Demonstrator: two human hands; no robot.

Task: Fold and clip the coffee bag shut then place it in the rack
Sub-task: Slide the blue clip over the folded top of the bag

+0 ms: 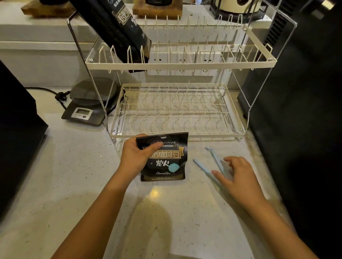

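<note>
- Hands work at a pale speckled counter (78, 183), seen from a head-worn camera looking down over both bare forearms.
- Left hand (135, 157) grips a small black coffee bag (166, 160) by its left edge — thumb across the printed front, fingers curled behind — and holds it upright on the counter just in front of the rack.
- The bag's top edge looks flat and folded over; no clip is on it.
- Right hand (238, 178) is spread open, fingers apart, holding nothing; it hovers over the near end of a light blue bag clip (210, 163).
- The clip lies on the counter just right of the bag, its two arms splayed open in a narrow V. Whether the fingertips touch it cannot be told.
- A white two-tier wire rack (181, 68) stands behind the bag; its lower tier (178, 109) holds nothing.
- A larger black coffee bag (113, 21) leans tilted in the left end of the rack's upper tier.
- A black digital scale (89, 101) sits on the counter left of the rack — partly behind its frame.
</note>
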